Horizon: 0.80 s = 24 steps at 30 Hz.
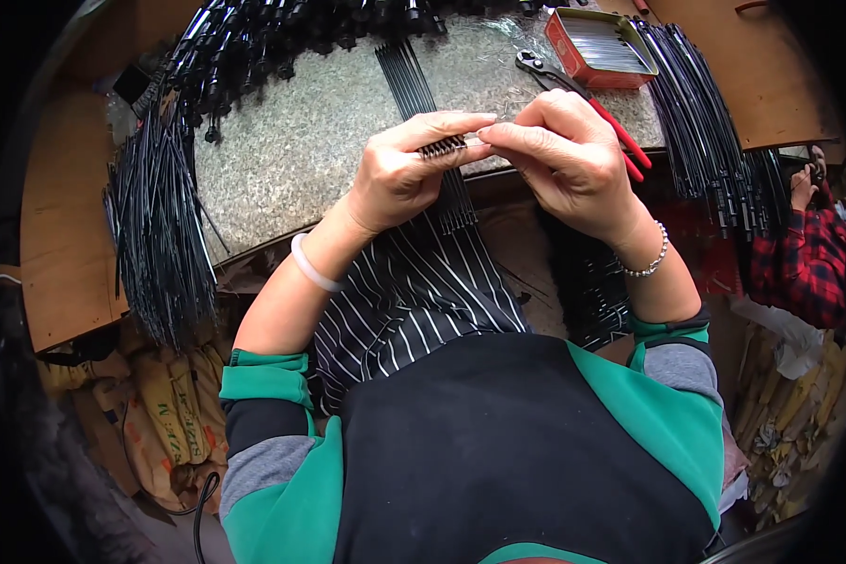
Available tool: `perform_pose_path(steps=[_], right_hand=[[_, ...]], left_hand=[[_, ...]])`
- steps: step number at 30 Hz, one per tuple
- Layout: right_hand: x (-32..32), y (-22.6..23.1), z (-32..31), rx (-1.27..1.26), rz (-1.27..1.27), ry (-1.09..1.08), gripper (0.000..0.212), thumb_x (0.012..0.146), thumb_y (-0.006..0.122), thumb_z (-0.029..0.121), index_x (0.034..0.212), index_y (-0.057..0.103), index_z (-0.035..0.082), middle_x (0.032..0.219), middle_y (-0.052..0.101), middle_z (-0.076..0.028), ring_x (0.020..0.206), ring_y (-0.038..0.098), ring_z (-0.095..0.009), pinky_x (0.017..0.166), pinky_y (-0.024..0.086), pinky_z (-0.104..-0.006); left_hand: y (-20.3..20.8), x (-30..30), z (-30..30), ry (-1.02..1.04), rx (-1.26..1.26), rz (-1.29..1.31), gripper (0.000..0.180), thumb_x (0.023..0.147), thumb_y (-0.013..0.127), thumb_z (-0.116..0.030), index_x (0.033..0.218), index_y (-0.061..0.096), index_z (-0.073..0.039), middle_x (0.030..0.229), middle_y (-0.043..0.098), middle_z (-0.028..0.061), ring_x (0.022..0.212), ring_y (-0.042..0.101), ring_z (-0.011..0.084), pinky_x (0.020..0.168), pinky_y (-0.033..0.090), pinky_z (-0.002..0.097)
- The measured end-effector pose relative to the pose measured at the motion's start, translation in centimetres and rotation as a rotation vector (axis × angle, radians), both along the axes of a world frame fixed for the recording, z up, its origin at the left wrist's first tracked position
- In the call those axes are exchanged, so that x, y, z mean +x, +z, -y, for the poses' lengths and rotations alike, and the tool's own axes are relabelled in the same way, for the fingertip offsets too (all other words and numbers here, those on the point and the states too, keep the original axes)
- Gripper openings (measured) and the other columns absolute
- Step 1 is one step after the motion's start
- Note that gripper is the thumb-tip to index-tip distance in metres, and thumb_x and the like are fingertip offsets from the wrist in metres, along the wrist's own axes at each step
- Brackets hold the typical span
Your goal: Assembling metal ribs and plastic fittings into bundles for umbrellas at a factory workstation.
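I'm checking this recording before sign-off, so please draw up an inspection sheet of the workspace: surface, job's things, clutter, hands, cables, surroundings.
Surface: grey speckled worktop.
Job's things: black ridged piece, held; row of thin black rods, extending down behind the hands.
Clutter: red-handled pliers; red box containing thin pale rods; dark bundles at both sides.
Hands: left hand holds the ridged piece between its fingers; right hand pinches at the left fingertips, contents too small to tell.
Cables: black cable, lower left.
Surroundings: yellowish sacks, lower left; checked sleeve of another person, right.
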State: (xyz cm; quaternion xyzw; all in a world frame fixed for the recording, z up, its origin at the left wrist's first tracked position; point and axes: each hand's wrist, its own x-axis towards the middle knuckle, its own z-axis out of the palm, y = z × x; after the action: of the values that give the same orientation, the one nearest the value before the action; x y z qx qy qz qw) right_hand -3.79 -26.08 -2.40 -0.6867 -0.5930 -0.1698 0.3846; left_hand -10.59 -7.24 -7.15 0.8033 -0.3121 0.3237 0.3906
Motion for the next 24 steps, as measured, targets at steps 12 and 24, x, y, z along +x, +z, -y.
perform_pose_path(steps=[12, 24], right_hand=[[0.5, 1.0, -0.3, 0.001, 0.119, 0.01, 0.021, 0.067, 0.07, 0.003, 0.086, 0.067, 0.009, 0.07, 0.054, -0.001, 0.063, 0.049, -0.016, 0.062, 0.038, -0.0271], [0.9, 0.7, -0.3, -0.026, 0.192, 0.014, 0.025, 0.067, 0.067, 0.004, 0.091, 0.065, 0.012, 0.068, 0.053, 0.002, 0.061, 0.048, -0.014, 0.061, 0.034, -0.0269]], left_hand=[[0.4, -0.1, 0.0, -0.006, 0.023, -0.014, 0.033, 0.068, 0.06, 0.01, 0.096, 0.067, -0.007, 0.104, 0.061, 0.0172, 0.094, 0.062, 0.0293, 0.078, 0.052, 0.0341], [0.3, -0.3, -0.1, -0.001, 0.034, -0.037, 0.033, 0.068, 0.059, 0.012, 0.095, 0.068, -0.006, 0.105, 0.061, 0.0176, 0.095, 0.062, 0.0284, 0.079, 0.052, 0.0331]])
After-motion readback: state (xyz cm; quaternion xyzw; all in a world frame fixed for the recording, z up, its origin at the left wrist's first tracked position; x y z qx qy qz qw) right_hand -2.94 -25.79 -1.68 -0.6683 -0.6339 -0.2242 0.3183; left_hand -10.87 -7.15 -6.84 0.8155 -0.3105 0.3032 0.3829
